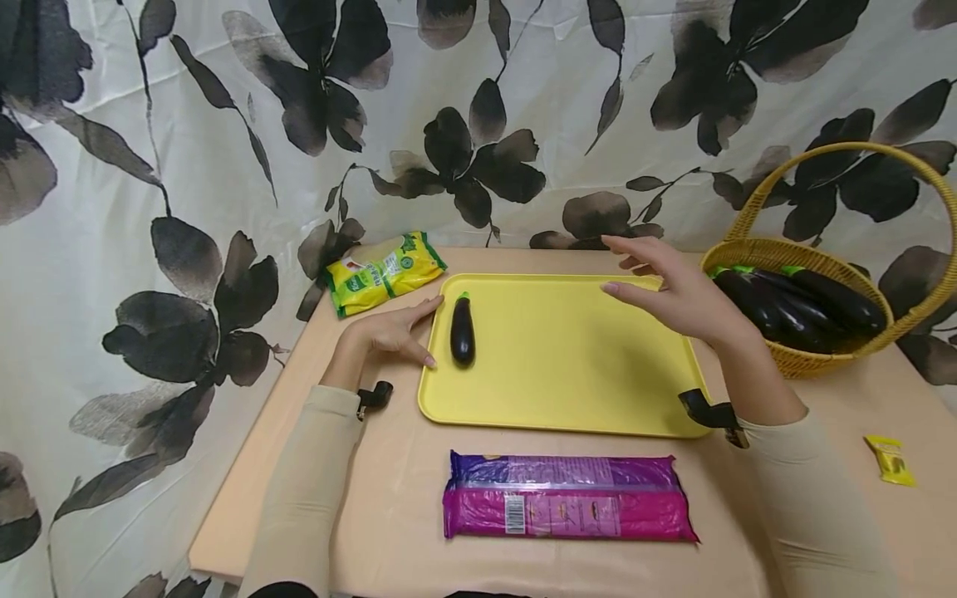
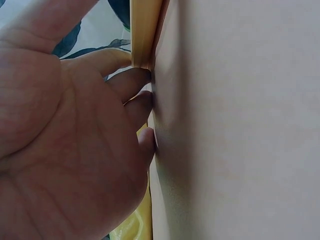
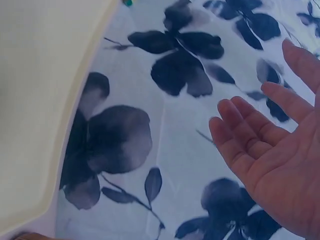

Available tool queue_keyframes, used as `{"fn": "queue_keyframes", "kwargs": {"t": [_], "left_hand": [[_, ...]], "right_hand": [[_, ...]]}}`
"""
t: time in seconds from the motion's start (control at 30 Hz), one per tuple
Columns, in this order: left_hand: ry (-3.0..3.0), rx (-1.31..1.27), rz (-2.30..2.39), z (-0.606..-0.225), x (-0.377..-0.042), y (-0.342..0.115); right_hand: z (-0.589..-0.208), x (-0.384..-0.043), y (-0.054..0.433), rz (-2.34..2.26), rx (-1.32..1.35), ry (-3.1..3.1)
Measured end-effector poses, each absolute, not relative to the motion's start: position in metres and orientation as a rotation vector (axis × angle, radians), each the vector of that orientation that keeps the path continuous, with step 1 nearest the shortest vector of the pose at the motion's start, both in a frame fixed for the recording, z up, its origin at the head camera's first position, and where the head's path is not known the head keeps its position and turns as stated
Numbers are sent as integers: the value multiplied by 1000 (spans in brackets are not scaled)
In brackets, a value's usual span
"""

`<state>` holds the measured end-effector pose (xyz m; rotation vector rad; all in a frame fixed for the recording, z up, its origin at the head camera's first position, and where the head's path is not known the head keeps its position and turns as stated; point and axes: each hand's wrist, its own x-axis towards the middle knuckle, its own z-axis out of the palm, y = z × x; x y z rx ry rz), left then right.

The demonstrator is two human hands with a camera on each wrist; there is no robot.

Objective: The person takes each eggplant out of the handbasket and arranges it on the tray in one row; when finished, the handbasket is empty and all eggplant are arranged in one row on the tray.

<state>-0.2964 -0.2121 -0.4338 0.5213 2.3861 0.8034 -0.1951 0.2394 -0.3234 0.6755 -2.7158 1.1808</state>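
Observation:
A yellow tray (image 1: 568, 357) lies on the table, with one small dark eggplant (image 1: 463, 332) upright near its left end. At the tray's left edge is my left hand (image 1: 385, 336), thumb and forefinger spread along the rim. In the left wrist view the palm of that left hand (image 2: 75, 135) faces the camera, its fingertips at the tray's side and the tabletop. My right hand (image 1: 673, 291) hovers over the tray's upper right part, holding nothing. The right wrist view shows this hand (image 3: 280, 160) with its fingers loosely extended.
Right of the tray stands a wicker basket (image 1: 807, 365) with several eggplants (image 1: 803, 307). A yellow-green packet (image 1: 385, 274) lies at the back left, a purple-pink packet (image 1: 568, 498) in front of the tray. A small yellow wrapper (image 1: 890, 461) is far right. Floral fabric (image 1: 463, 108) hangs behind.

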Motion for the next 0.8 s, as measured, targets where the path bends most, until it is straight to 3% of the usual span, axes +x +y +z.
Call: {"fn": "queue_keyframes", "kwargs": {"t": [0.27,0.8], "left_hand": [[2392,540,791,-433,-296,-211],[2372,486,789,-430,-301,-208]], "right_hand": [[-332,-189,271,1179,485,-2630],[-342,-208,333,1096,103,-2727]]}}
